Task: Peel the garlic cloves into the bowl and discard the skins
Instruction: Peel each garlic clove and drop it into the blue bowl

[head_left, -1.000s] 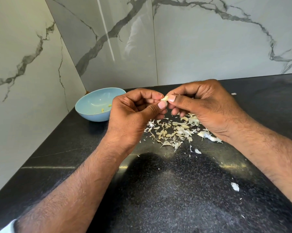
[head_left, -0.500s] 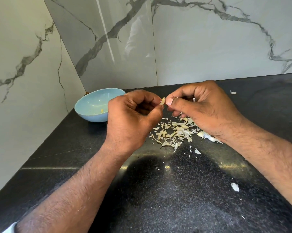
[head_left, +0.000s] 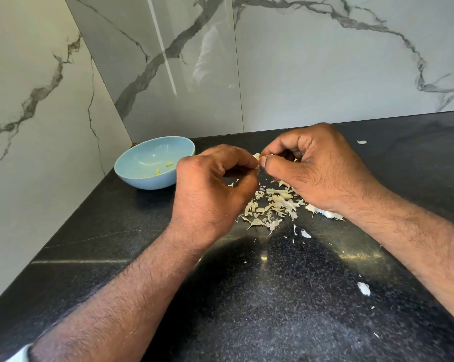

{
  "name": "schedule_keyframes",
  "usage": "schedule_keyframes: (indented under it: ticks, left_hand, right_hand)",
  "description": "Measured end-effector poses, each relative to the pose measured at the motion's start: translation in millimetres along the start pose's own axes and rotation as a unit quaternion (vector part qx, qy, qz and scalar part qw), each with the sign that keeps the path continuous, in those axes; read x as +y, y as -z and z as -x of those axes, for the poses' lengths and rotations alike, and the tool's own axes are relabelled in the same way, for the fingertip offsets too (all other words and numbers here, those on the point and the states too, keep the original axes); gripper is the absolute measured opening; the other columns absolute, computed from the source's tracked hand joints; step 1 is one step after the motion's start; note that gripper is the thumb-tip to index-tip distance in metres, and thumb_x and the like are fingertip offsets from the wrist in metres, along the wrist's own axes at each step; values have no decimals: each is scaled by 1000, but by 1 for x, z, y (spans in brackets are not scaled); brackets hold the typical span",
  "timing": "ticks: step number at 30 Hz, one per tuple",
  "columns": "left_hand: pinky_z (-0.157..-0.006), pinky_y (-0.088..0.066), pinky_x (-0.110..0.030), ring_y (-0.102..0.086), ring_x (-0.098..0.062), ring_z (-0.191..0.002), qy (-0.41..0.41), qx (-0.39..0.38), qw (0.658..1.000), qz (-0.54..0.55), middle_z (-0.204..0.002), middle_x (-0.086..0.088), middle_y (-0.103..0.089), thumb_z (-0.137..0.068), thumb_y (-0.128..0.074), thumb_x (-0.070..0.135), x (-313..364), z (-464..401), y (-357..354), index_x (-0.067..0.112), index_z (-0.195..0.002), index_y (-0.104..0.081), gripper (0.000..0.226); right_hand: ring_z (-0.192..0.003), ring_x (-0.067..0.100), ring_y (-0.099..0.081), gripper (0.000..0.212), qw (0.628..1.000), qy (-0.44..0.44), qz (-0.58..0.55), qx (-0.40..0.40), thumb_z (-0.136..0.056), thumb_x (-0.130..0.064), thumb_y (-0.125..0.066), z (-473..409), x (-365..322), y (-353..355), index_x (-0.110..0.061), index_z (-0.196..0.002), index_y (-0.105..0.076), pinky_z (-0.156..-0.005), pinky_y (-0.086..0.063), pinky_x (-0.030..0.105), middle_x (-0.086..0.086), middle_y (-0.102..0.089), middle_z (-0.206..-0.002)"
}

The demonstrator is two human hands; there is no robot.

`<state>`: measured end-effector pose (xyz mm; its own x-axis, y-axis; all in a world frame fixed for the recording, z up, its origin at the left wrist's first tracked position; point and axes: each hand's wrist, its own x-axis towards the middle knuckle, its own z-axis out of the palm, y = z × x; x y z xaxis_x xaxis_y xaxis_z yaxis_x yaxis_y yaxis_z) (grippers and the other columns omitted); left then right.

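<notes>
A small pale garlic clove is pinched between the fingertips of both hands, held above the black counter. My left hand grips it from the left with curled fingers; my right hand pinches it from the right with thumb and forefinger. Most of the clove is hidden by the fingers. Below the hands lies a pile of garlic skins. The light blue bowl stands at the back left, near the wall corner, with a few peeled pieces inside.
The black speckled counter meets marble walls at the back and left. More garlic with white skin lies under my right wrist. Loose skin flakes lie at the front right and far back right.
Both hands have stayed together over the skin pile, shifting their hold on the clove slightly. My left thumb has curled in, hiding more of the clove.
</notes>
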<state>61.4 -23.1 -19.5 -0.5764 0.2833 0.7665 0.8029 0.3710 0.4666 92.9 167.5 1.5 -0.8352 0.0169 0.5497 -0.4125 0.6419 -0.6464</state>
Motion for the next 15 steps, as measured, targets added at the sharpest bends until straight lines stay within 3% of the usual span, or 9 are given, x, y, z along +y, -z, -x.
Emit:
schedule_keyframes:
  ticks: [4,9,15]
  left_hand:
    - [-77,-64,-28,-76,-6,-84,-30,8,999,-25,-94,3,-80,-86,-84,1,2,-1,0,9,-96,-83,12]
    - [-82,-60,-21,-74,-6,-88,-91,18,992,-84,-97,1,-80,-84,-82,-2,5,-2,1,9,-95,-84,16]
    - [-79,-62,-20,-76,-5,-85,-17,5,1000,-15,-94,5,-80,-85,-84,-1,2,0,-1,9,-95,-84,14]
  right_hand:
    - [-46,4,-50,8,1000,8,25,-12,-90,-23,-77,0,-1,2,-25,-84,-81,-42,-38,14,-26,-62,-57]
    - [-52,3,-58,9,999,18,48,-17,-90,-20,-77,0,-1,1,-24,-83,-79,-45,-43,14,-14,-65,-60]
    - [-53,2,-57,12,999,16,26,-25,-89,-17,-75,0,2,0,-24,-79,-76,-48,-44,15,-12,-67,-63]
